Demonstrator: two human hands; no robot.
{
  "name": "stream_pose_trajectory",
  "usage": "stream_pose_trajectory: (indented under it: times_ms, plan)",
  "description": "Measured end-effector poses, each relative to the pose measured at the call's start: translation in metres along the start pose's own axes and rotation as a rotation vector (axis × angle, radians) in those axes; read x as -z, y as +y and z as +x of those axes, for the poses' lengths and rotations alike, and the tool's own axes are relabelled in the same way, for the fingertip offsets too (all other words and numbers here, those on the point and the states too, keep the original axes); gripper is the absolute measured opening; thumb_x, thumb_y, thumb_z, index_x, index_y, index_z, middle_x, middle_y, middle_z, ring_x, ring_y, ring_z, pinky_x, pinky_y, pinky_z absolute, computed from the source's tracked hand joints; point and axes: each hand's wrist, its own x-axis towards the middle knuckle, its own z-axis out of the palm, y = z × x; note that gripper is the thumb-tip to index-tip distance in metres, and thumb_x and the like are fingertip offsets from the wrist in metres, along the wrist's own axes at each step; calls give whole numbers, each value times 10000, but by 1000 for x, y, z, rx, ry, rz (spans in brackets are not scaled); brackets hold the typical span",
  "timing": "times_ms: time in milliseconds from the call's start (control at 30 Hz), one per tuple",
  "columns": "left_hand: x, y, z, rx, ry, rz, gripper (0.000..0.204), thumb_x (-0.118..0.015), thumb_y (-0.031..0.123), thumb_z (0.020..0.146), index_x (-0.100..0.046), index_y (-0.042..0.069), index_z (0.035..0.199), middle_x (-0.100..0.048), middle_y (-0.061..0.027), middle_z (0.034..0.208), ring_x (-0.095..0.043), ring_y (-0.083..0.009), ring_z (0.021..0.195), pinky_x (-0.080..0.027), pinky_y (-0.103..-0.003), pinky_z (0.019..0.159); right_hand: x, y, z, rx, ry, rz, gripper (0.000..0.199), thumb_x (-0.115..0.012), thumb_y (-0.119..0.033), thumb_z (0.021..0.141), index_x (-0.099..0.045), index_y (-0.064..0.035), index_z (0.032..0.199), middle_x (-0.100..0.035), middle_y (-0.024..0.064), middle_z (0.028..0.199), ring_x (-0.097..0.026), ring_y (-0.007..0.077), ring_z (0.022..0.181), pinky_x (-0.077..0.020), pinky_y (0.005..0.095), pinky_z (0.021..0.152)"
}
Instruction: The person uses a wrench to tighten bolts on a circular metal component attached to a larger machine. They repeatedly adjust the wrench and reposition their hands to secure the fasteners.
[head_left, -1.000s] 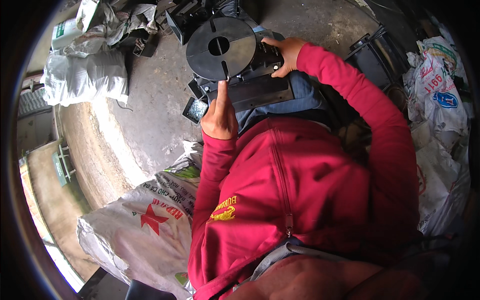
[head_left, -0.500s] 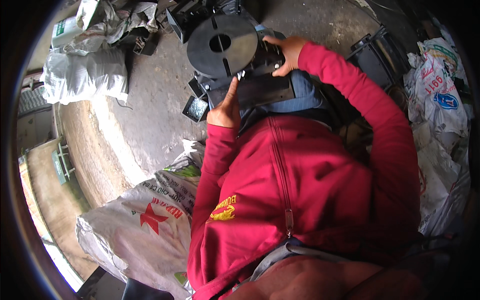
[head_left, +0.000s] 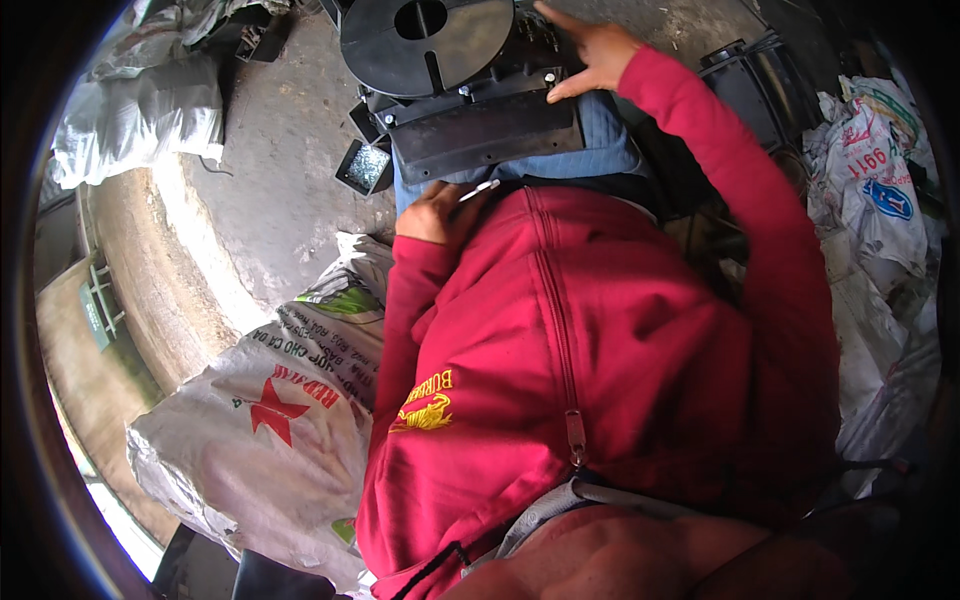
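Note:
A black assembly lies across my blue-jeaned lap, made of a round slotted disc (head_left: pixel 470 55) with a centre hole and a box-like base (head_left: pixel 490 135). Bolts with bright heads run along its near edge. My left hand (head_left: pixel 432 214) is curled near my waist, below the base, closed on a thin white stick-like piece (head_left: pixel 478 190) whose exact kind I cannot make out. At the base's right end is my right hand (head_left: pixel 600 58), thumb and forefinger spread wide. Its thumb tip is beside the corner bolt (head_left: pixel 549 78); whether it touches is unclear.
A small black tray (head_left: pixel 365 167) of shiny small metal pieces sits on the floor, left of my lap. White sacks (head_left: pixel 250 430) lie at lower left, with more sacks (head_left: pixel 885 200) at right. Black parts (head_left: pixel 755 90) stand beyond my right arm; a clear-wrapped bundle (head_left: pixel 140 125) lies upper left.
My left hand has moved from the assembly's front edge down toward my waist, with the white piece. The right hand stays at the right end. The whole view has shifted, placing the assembly higher.

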Motion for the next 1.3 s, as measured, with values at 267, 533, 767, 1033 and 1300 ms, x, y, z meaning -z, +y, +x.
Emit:
stream_pose_trajectory:
  times_ms: [267, 533, 767, 1033, 1300]
  plan:
    - [-1, 2, -8, 244, -369, 374, 251, -527, 388, 834, -644, 190, 935, -642, -54, 940, -651, -289, 797, -516, -436, 665, -39, -8, -83, -13, 164, 791, 193, -583, -187, 892, -672, -34, 969, -677, 31, 857, -610, 97, 793, -484, 259, 740]
    - [36, -10, -1, 277, -611, 20, 379, -585, 406, 837, -627, 66, 999, -668, -164, 865, -645, -327, 835, -494, -384, 747, -95, -31, -71, 106, -163, 218, 245, -624, -310, 797, -686, -144, 966, -673, 119, 854, -647, 289, 815, -510, 360, 734]
    - [98, -26, -26, 295, -243, -809, 168, -651, 44, 827, -638, 17, 992, -637, -9, 769, -541, -42, 649, -433, -201, 600, -70, -60, -74, 29, -319, 565, 329, -663, -366, 801, -687, -115, 1012, -666, 64, 745, -572, 108, 640, -461, 257, 639]
    - [3, 31, 11, -94, -68, -777, 212, -704, 2, 779, -573, 32, 943, -609, -7, 841, -542, -66, 697, -440, -205, 635, -82, -97, -59, 124, -18, 1157, 211, -569, -200, 912, -640, -4, 876, -612, -15, 740, -510, 30, 703, -424, 206, 653]
    - [33, 12, 12, 242, 137, -928, 235, -512, 91, 927, -573, 4, 1136, -583, 36, 828, -495, -36, 684, -414, -203, 629, -51, -42, -44, -7, -239, 814, 303, -578, -324, 899, -654, -70, 754, -534, -42, 589, -460, 42, 557, -362, 219, 520]
